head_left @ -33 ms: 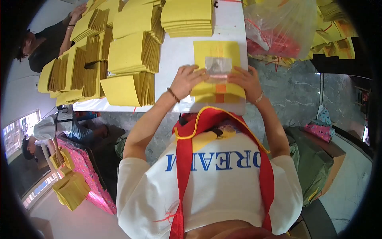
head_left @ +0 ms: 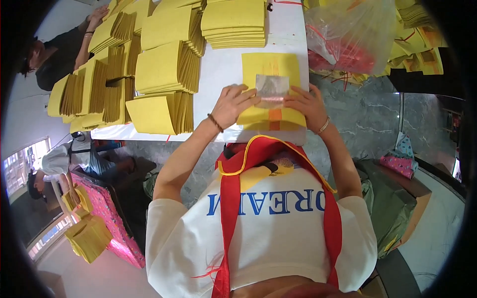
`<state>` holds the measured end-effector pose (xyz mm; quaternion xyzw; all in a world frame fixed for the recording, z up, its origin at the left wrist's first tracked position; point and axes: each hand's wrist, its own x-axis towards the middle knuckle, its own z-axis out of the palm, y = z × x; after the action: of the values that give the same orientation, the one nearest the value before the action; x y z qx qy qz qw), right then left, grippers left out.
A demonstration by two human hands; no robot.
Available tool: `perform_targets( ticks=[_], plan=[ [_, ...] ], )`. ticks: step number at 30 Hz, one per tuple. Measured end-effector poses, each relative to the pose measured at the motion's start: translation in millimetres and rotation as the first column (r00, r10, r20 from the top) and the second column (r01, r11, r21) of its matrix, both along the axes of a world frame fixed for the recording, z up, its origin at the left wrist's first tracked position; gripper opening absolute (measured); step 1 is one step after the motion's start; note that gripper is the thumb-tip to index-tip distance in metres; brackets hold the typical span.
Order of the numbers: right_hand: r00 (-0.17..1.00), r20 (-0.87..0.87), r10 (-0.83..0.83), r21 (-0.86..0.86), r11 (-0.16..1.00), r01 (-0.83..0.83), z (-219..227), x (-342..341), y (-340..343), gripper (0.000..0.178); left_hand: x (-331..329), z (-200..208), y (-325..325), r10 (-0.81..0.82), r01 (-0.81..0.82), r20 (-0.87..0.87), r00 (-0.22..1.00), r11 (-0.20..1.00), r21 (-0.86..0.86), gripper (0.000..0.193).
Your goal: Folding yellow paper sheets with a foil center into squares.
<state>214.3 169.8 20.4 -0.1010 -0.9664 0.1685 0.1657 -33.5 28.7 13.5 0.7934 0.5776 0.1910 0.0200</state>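
A yellow paper sheet (head_left: 250,64) lies on the table before me, with orange marks above and below a shiny silver foil square (head_left: 272,85) at its middle. My left hand (head_left: 234,103) has its fingers bent and pressed together at the foil's left edge. On the opposite edge, my right hand (head_left: 306,103) grips the paper in the same way. Both thumbs are mostly hidden, and whether more sheets lie beneath I cannot tell.
Stacks of folded yellow paper (head_left: 158,67) fill the table's left side. Another stack (head_left: 232,22) stands beyond my sheet. A clear plastic bag (head_left: 348,37) with red contents sits right of the white table (head_left: 218,64). Two other people are at the left, one handling yellow paper.
Between my hands the paper's middle has shifted slightly toward me, and more of the foil square shows. The near part of the sheet looks flatter. Both hands stay at the foil's sides.
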Motion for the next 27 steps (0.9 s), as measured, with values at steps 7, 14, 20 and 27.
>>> perform_targets(
  ticks=[7, 14, 20, 27],
  plan=[
    [0.995, -0.039, 0.091, -0.474, 0.875, -0.098, -8.1, 5.4, -26.2, 0.023, 10.5, -4.9, -30.3, 0.017, 0.005, 0.194, 0.981, 0.994, -0.109, 0.033],
    [0.888, 0.156, -0.433, -0.764, 0.516, 0.386, -28.9, -18.6, -32.2, 0.030, 16.1, -4.4, -5.7, 0.449, -0.280, 0.396, 0.801, 0.866, -0.414, 0.027],
    [0.716, -0.151, -0.681, -0.789, 0.520, 0.327, -29.9, -34.4, -31.8, 0.038, 21.9, -12.6, 2.3, 0.690, -0.383, 0.480, 0.541, 0.711, -0.590, 0.036],
    [0.771, 0.100, -0.629, -0.487, 0.644, 0.590, -25.8, -32.5, -33.1, 0.042, 23.4, -16.9, 11.1, 0.693, -0.420, 0.478, 0.540, 0.714, -0.560, 0.049]
  ],
)
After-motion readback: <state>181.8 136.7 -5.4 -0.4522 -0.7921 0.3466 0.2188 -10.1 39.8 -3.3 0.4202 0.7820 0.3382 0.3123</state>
